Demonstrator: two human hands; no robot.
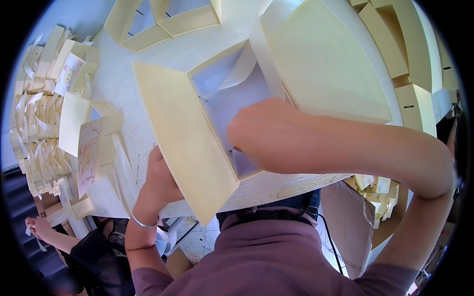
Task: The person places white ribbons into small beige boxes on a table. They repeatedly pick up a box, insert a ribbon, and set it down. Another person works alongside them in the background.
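A cream cardboard box lies open on the table in front of me, with a pale lilac inside and wide flaps spread to both sides. A white ribbon curves across the far part of its inside. My right hand reaches into the box from the right, its fingers curled closed near the inner wall by the left flap; what they hold, if anything, is hidden. Beneath and beside the left flap, my left hand rests against the box's outside. The flap covers most of its fingers.
Cream boxes with slots stand at the far edge. Printed boxes with ribbons and stacked ribboned boxes fill the left. More boxes are at the right, above a carton. Another person's hand shows at lower left.
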